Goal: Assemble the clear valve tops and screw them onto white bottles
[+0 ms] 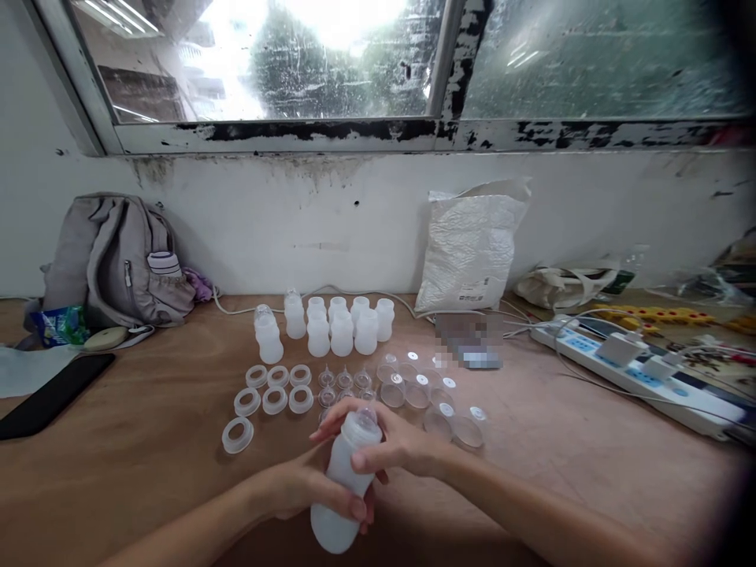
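Note:
A white frosted baby bottle [341, 465] is held tilted in front of me, near the table's front edge. My left hand [316, 482] wraps round its lower body. My right hand [398, 442] closes round the collar at its top, thumb on the near side, and a clear nipple [367, 413] sticks up there. Just beyond my hands lie several clear nipples [344, 379], some partly hidden. To their left are several white collar rings [275, 399], and to the right several clear domed caps [421, 394].
White bottles [341, 335] stand in rows at the back; two at the left [269, 340] have clear tops. A backpack [112, 260] and black phone [56, 394] are at the left. A silvery mailer bag [472, 252] leans on the wall; a power strip [638, 378] lies right.

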### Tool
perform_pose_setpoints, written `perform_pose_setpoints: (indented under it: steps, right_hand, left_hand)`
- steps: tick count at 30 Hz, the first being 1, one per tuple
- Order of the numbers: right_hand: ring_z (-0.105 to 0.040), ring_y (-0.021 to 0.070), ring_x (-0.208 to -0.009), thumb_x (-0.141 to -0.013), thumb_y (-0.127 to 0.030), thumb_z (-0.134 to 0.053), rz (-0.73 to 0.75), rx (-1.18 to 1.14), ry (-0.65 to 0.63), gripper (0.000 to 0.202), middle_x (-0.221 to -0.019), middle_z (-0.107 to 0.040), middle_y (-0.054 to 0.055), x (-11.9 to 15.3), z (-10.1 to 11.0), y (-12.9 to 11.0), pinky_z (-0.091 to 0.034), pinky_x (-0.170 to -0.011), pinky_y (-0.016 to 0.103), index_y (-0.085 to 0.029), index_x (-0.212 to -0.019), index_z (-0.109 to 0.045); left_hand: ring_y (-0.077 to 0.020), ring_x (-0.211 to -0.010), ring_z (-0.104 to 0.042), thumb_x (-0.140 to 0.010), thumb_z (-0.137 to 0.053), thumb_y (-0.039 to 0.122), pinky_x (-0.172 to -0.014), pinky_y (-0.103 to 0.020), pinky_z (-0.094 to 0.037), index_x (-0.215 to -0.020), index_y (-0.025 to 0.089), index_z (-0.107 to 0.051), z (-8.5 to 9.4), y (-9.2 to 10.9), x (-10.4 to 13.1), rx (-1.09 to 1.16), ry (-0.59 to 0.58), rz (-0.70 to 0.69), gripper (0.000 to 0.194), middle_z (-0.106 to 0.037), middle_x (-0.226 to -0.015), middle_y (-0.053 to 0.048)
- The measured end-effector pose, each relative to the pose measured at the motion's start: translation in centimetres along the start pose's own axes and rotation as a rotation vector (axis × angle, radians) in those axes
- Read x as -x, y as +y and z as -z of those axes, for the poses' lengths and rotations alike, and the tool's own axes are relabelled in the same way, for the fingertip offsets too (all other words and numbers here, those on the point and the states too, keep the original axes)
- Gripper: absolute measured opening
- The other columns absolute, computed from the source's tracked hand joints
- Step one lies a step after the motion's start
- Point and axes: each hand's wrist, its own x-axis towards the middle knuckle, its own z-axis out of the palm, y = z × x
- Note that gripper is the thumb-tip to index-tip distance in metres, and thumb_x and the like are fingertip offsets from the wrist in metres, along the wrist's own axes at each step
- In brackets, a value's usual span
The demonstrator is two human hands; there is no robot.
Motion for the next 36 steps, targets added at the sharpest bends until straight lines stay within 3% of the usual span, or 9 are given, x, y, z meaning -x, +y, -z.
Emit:
perform_pose_setpoints:
  steps: [6,8,11,13,16,20,23,30,36]
  right_hand:
    - [-0.059,0.0198,-0.082,-0.063,-0.033,-0.07,0.166,-0.016,0.579,0.024,-0.082,-0.065,0.003,-1.8,-1.3,-0.8,-0.044,-0.071,0.03,-0.019,-0.073,-0.054]
    - [-0.058,0.0199,-0.087,-0.062,-0.034,-0.069,0.197,-0.015,0.626,0.025,-0.089,-0.065,0.004,-2.0,-1.1,-1.7,-0.044,-0.072,0.029,-0.018,-0.075,-0.055]
    - [-0.059,0.0178,-0.084,-0.065,-0.035,-0.066,0.177,-0.092,0.482,0.029,-0.097,-0.065,0.005,-1.3,-1.1,-3.2,-0.045,-0.066,0.026,-0.019,-0.087,-0.056]
    - [-0.06,0.0165,-0.074,-0.065,-0.035,-0.065,0.133,-0.122,0.364,0.033,-0.091,-0.066,0.005,-0.7,-1.4,-3.9,-0.045,-0.055,0.023,-0.02,-0.092,-0.055]
    - [-0.06,0.0154,-0.062,-0.066,-0.034,-0.065,0.099,-0.079,0.387,0.029,-0.075,-0.066,0.004,-0.3,-2.2,-4.0,-0.037,-0.04,0.018,-0.017,-0.088,-0.055]
    - [-0.059,0.0141,-0.058,-0.067,-0.027,-0.062,0.152,-0.062,0.568,0.016,-0.066,-0.065,0.002,-0.6,-2.8,-3.2,-0.04,-0.044,0.02,-0.016,-0.076,-0.056]
    - [-0.06,0.0152,-0.063,-0.063,-0.02,-0.065,0.235,-0.106,0.563,0.012,-0.063,-0.064,0.002,-0.3,-3.2,-3.1,-0.045,-0.056,0.023,-0.015,-0.068,-0.055]
    - [-0.061,0.0164,-0.07,-0.064,-0.023,-0.068,0.311,-0.122,0.379,0.016,-0.071,-0.066,0.003,1.2,-4.2,-4.3,-0.046,-0.061,0.025,-0.016,-0.075,-0.06]
    - [-0.06,0.0148,-0.06,-0.065,-0.022,-0.065,0.385,-0.157,0.461,0.013,-0.059,-0.063,0.001,0.3,-3.1,-3.0,-0.045,-0.057,0.025,-0.016,-0.07,-0.056]
  left_hand:
    - [-0.0159,-0.065,-0.052,-0.056,-0.065,0.016,-0.055,-0.025,-0.038,-0.081,0.016,-0.059,-0.9,1.8,-2.3,-0.456,0.611,-0.332,0.025,-0.058,-0.071,0.0]
    - [-0.0149,-0.065,-0.051,-0.057,-0.064,0.016,-0.056,-0.025,-0.038,-0.078,0.016,-0.058,-1.3,2.9,-2.3,-0.397,0.576,-0.324,0.022,-0.057,-0.07,0.001]
    - [-0.0134,-0.059,-0.052,-0.061,-0.057,0.02,-0.056,-0.026,-0.039,-0.074,0.016,-0.056,-2.1,4.3,-1.3,-0.096,0.266,-0.153,0.013,-0.055,-0.064,0.002]
    - [-0.0136,-0.055,-0.054,-0.061,-0.053,0.021,-0.054,-0.027,-0.04,-0.074,0.015,-0.056,-2.4,4.5,-0.6,0.051,0.056,-0.068,0.015,-0.054,-0.061,0.002]
    - [-0.0147,-0.053,-0.056,-0.054,-0.054,0.019,-0.053,-0.027,-0.042,-0.073,0.014,-0.055,-2.3,4.0,-0.4,0.127,-0.07,-0.073,0.02,-0.055,-0.058,0.001]
    - [-0.0137,-0.05,-0.055,-0.056,-0.053,0.017,-0.05,-0.026,-0.041,-0.067,0.013,-0.053,-2.7,3.5,-0.7,-0.027,0.151,-0.125,0.011,-0.055,-0.056,0.001]
    - [-0.0104,-0.048,-0.051,-0.056,-0.055,0.01,-0.047,-0.022,-0.039,-0.063,0.014,-0.052,-4.2,3.9,-0.2,-0.175,0.33,-0.21,0.009,-0.052,-0.054,0.004]
    - [-0.0118,-0.054,-0.054,-0.061,-0.051,0.013,-0.051,-0.024,-0.043,-0.07,0.016,-0.052,-5.9,4.9,1.7,-0.215,0.124,-0.144,0.009,-0.053,-0.058,0.004]
    - [-0.0115,-0.053,-0.05,-0.054,-0.055,0.009,-0.046,-0.021,-0.039,-0.068,0.016,-0.049,-5.1,4.4,-0.4,-0.519,0.474,-0.321,0.017,-0.05,-0.056,0.004]
